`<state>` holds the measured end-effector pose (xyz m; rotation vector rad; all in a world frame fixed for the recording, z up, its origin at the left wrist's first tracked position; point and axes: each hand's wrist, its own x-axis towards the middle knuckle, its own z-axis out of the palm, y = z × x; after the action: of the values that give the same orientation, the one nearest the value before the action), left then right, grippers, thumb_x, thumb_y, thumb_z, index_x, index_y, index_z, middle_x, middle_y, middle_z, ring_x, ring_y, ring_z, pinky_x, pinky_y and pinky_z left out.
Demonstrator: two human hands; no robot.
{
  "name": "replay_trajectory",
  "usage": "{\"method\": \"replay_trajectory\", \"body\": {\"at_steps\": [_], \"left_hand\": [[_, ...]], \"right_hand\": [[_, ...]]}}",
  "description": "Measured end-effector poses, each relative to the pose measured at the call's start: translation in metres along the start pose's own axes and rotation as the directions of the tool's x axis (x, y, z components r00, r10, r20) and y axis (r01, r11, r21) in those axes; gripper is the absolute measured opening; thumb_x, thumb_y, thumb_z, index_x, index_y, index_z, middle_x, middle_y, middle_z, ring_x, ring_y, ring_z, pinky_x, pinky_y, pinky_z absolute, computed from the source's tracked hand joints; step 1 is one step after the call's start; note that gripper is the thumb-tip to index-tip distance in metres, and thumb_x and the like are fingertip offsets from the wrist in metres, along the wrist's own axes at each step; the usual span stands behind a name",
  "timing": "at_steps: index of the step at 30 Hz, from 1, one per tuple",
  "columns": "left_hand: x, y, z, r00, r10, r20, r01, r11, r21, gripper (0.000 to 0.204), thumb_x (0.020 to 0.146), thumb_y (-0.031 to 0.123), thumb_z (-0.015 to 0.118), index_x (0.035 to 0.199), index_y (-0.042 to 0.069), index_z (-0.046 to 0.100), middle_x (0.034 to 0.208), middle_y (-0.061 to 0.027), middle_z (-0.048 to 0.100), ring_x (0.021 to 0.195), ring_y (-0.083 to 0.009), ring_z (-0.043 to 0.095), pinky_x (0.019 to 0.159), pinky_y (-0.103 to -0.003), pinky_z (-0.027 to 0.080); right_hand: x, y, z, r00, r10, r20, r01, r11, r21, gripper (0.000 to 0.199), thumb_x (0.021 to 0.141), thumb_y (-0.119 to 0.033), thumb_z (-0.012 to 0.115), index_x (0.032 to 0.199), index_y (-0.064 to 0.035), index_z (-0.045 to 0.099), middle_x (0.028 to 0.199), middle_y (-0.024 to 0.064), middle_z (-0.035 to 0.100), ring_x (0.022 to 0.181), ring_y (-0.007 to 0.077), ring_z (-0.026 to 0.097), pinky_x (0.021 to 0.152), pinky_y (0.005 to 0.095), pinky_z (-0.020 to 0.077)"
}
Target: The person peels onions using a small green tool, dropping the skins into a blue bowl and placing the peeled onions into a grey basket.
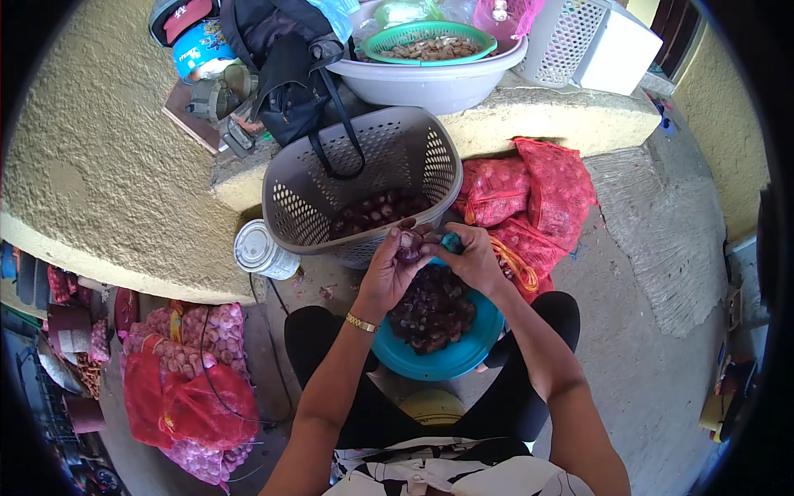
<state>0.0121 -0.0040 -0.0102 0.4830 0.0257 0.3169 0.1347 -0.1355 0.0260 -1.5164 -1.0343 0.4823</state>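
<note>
Hands meet above one blue bowl (463,351) heaped with dark red shallots and peelings, held between seated person's knees. Left hand (389,273) curled closed round single purple shallot (409,245). Right hand (471,256) clenched on small teal-handled tool (452,241), touching shallot. One grey perforated basket (364,178) just beyond, shallots inside. One tin can (260,250) beside basket. Red mesh sacks (538,198) to right; more (186,388) lower left.
</note>
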Motion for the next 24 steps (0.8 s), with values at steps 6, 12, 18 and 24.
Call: {"method": "replay_trajectory", "body": {"at_steps": [6, 12, 18, 24], "left_hand": [[-0.002, 0.003, 0.005, 0.992, 0.019, -0.122, -0.016, 0.999, 0.029, 0.037, 0.101, 0.027, 0.049, 0.126, -0.001, 0.05, 0.128, -0.0167, 0.056, 0.125, -0.0289, 0.051, 0.113, -0.049, 0.035], [0.0, 0.009, -0.005, 0.98, 0.07, -0.185, -0.062, 0.997, 0.05, 0.044, 0.1, 0.03, 0.052, 0.129, -0.002, 0.045, 0.125, -0.016, 0.056, 0.118, -0.0275, 0.056, 0.108, -0.045, 0.044], [0.001, 0.007, -0.001, 0.978, 0.041, -0.205, -0.048, 0.998, -0.027, 0.041, 0.1, 0.023, 0.053, 0.13, -0.003, 0.044, 0.125, -0.0159, 0.053, 0.119, -0.0285, 0.054, 0.109, -0.045, 0.044], [-0.002, 0.006, 0.008, 0.988, 0.012, -0.156, 0.043, 0.938, 0.343, 0.059, 0.084, -0.011, 0.061, 0.135, 0.004, 0.037, 0.128, -0.012, 0.049, 0.121, -0.0214, 0.052, 0.106, -0.037, 0.046]], "right_hand": [[0.001, -0.004, -0.003, 0.991, 0.118, -0.069, -0.118, 0.993, -0.003, 0.017, 0.082, -0.009, 0.076, 0.095, 0.0003, 0.069, 0.073, 0.0017, 0.065, 0.067, 0.0045, 0.051, 0.061, 0.0263, 0.0456], [-0.004, -0.017, -0.024, 0.957, 0.231, 0.176, -0.212, 0.97, -0.121, 0.016, 0.083, -0.011, 0.076, 0.09, -0.0002, 0.067, 0.073, -0.0024, 0.062, 0.068, 0.0034, 0.051, 0.062, 0.0247, 0.0442], [-0.006, -0.011, -0.025, 0.969, 0.174, 0.177, -0.151, 0.979, -0.135, 0.022, 0.083, -0.018, 0.075, 0.093, -0.0008, 0.064, 0.073, 0.0013, 0.062, 0.069, 0.0064, 0.053, 0.064, 0.0278, 0.0449], [-0.002, -0.022, -0.003, 0.98, 0.167, -0.105, -0.177, 0.98, -0.093, 0.029, 0.083, -0.02, 0.076, 0.1, 0.0009, 0.066, 0.077, 0.0067, 0.067, 0.068, 0.0082, 0.056, 0.065, 0.0289, 0.0477]]}}
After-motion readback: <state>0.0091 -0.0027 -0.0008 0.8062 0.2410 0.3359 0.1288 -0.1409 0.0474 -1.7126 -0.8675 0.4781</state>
